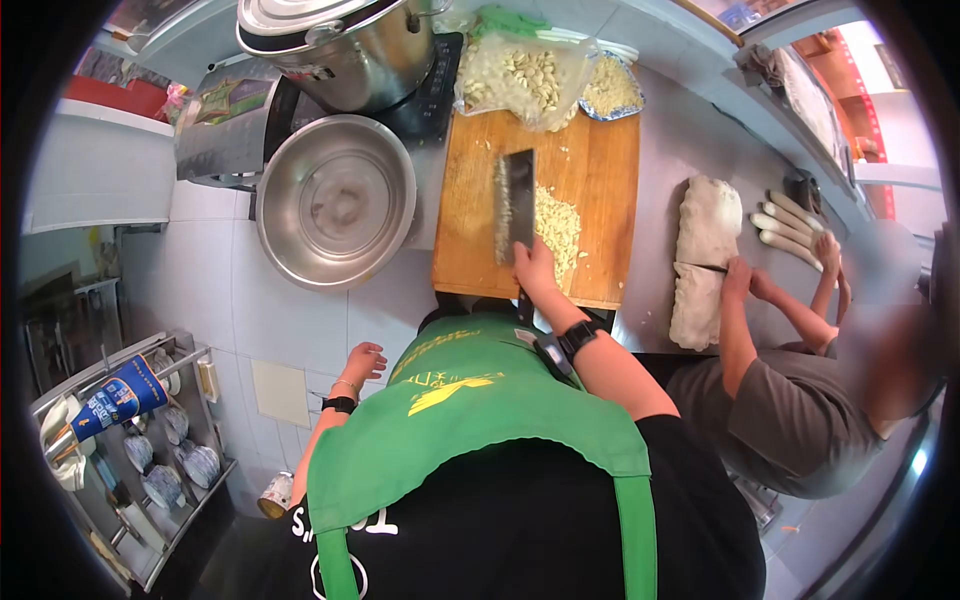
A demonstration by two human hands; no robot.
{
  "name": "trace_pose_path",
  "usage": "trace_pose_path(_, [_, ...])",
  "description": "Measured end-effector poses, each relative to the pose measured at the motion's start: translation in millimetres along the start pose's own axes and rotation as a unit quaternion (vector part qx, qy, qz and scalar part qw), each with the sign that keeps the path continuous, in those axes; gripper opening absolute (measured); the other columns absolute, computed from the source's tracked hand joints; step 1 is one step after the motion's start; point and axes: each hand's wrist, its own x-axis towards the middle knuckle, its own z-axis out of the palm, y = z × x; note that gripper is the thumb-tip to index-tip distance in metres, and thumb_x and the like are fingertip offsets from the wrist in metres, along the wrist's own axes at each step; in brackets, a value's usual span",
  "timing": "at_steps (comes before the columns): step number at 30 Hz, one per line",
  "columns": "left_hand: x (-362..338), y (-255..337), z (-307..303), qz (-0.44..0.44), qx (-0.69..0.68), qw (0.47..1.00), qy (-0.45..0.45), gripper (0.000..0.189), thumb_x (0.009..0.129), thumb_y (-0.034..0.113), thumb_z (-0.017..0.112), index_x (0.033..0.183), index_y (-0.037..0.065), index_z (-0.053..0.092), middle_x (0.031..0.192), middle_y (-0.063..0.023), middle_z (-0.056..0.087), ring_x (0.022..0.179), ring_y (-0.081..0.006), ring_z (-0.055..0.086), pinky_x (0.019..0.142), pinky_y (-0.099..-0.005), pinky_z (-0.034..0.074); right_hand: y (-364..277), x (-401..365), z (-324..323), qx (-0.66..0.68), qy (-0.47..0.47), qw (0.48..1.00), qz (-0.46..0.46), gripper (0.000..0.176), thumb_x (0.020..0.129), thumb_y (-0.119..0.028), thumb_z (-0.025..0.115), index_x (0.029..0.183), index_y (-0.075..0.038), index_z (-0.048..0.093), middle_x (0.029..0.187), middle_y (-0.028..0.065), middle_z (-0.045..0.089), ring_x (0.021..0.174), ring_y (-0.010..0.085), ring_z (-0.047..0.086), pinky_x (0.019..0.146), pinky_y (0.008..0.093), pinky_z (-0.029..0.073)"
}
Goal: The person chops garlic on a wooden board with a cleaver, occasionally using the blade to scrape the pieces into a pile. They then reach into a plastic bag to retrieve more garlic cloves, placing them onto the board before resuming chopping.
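My right hand (536, 270) is wrapped round the handle of a cleaver (521, 195) above the wooden cutting board (467, 215). Pale chopped bits cling along the blade's left side. Just right of the cleaver lies a heap of chopped garlic (558, 232), with a few bits scattered around it. My left hand (367, 364) hangs away from the board, left of my green apron (450, 370). Its fingers are loosely bent and apart, with nothing visible in them. At the board's far end sit a clear plastic bag of peeled garlic cloves (530, 80) and a blue-and-white dish of minced garlic (612, 88).
A wide steel basin (337, 202) stands left of the board, with a large steel pot (345, 55) behind it. At right, a co-worker's hands (742, 278) touch a long slab of dough (708, 225) near several long white stalks (790, 225). A rack (150, 470) holds bowls at lower left.
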Motion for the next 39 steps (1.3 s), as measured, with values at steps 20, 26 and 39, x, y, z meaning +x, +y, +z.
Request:
trace_pose_path(20, [2,25,12,0.023,0.032,0.995,-0.088,0.032,0.087,0.019,0.054,0.117,0.008,0.056,0.106,-0.0077,0.063,0.095,-0.0213,0.06,0.079,-0.041,0.051,-33,18,-89,-0.372,-0.043,0.922,-0.101,0.019,0.088,-0.013,0.056,0.097,0.002,0.052,0.086,0.028,0.06,0.081,0.0464,0.058,0.07,0.0513,0.047])
trace_pose_path(26, [-96,67,37,0.15,-0.039,0.973,-0.169,0.043,0.089,0.038,0.054,0.119,0.007,0.06,0.108,-0.0025,0.061,0.099,-0.0158,0.054,0.082,-0.0332,0.045,-31,18,-96,-0.336,0.0,0.932,-0.135,0.014,0.088,-0.011,0.053,0.095,0.0,0.05,0.088,0.0257,0.06,0.081,0.0447,0.059,0.071,0.0509,0.048])
trace_pose_path(39, [4,31,38,0.073,0.06,0.987,-0.131,0.035,0.083,0.015,0.063,0.116,0.002,0.06,0.093,-0.0101,0.066,0.084,-0.0175,0.062,0.077,-0.0308,0.049,-51,22,-93,-0.337,-0.045,0.936,-0.094,0.017,0.087,-0.012,0.055,0.095,0.002,0.052,0.087,0.0273,0.061,0.082,0.0447,0.06,0.071,0.0515,0.048])
